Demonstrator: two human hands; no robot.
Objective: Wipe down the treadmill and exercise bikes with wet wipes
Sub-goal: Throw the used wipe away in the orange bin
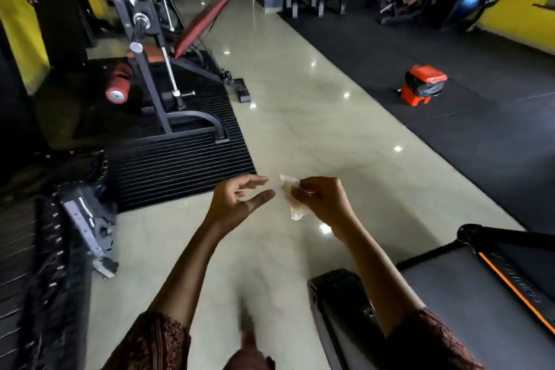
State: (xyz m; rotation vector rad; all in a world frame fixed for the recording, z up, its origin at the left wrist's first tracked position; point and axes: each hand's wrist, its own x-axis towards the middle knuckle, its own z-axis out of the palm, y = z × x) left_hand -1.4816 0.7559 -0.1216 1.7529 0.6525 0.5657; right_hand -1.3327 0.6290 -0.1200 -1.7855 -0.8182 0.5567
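Head view shows the person's right hand pinching a crumpled white wet wipe between thumb and fingertips, in the air over the glossy tiled floor. The left hand hovers just beside the wet wipe, fingers loosely spread and holding nothing (a small gap shows between them). The treadmill lies at lower right, below the right forearm. An orange bin with a black liner stands well apart on the dark mat.
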